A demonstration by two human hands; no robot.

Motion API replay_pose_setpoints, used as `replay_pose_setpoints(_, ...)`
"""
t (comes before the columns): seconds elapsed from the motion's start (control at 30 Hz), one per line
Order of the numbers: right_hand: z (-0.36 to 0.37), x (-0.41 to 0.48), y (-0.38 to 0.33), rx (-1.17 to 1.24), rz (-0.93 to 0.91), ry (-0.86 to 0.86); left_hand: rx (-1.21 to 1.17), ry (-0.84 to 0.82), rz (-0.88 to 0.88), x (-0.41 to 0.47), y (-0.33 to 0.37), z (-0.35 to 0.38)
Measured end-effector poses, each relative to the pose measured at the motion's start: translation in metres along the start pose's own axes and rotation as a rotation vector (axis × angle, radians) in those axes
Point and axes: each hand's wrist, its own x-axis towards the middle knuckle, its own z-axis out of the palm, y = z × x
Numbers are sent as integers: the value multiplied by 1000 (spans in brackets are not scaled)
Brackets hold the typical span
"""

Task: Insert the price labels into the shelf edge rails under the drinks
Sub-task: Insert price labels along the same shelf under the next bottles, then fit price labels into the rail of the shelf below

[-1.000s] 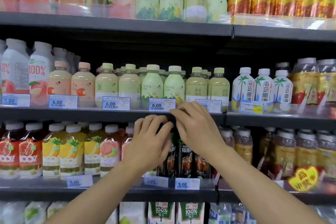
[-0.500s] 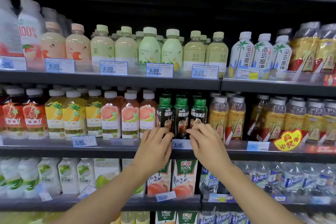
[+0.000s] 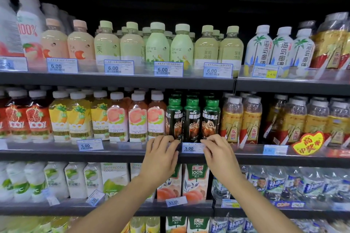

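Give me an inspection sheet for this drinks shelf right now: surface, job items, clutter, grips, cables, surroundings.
Surface: shelf rail, clear strip along the shelf edge.
Job's things: price label reading 5.00 in the rail under the dark bottles.
Clutter: promo sticker on the rail, far right.
Grips: right hand fingers curl over the label's right end; left hand fingers bent at its left end, contact unclear.
Cables: nothing seen.
Surroundings: stocked drink shelves above and below.

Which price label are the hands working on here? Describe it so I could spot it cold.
On the middle shelf's front rail, look under the three black bottles with green caps. The white label reading 5.00 sits there, the only one flanked by the left hand and right hand.
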Motion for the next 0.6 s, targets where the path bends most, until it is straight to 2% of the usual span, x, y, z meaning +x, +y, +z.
replay_pose_setpoints(0.23,4,1,3,26,12,19,-41,50,-1,-6,-5,3)
replay_pose_setpoints(0.4,5,2,1,-75,-35,24,-115,116,-46,-3,-7,-2)
replay_pose_setpoints(0.6,4,5,-1,-103,-63,20,-52,116,-131,-7,-16,-7)
